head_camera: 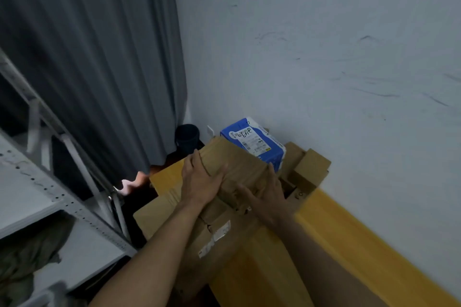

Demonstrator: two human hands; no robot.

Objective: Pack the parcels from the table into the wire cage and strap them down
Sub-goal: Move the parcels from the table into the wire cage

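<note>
A dim corner of a room: a pale scuffed wall (324, 45) on one side, a grey curtain (99, 57) on the other, and a yellow table (336, 244) running along the wall and piled with parcels. Both bare hands are on one brown cardboard parcel (239, 164) that sits atop the pile. The left hand (199, 179) lies flat against the parcel's near-left face, its fingers pressed together and curling over the top edge. The right hand (264, 197) grips the near-right side with its fingers spread across the cardboard. Just beyond the fingertips, touching the far end of the held parcel, stands a blue box (254, 142) with a white label and handwritten figures. To the outside of the right hand are smaller brown boxes (309, 169), close to the table's corner. Below the wrists, more flat cardboard parcels (212, 232) with pale labels lie under the held one. Beyond the left hand's knuckles a dark cup (187, 134) sits by the curtain, and a white metal shelf (50, 182) stands further left. The wire cage is not in view. Judging from the crowding, lifting the parcel carelessly could drag or tip the blue box, or nudge the small boxes off the table's edge, since they lean so close together.
</note>
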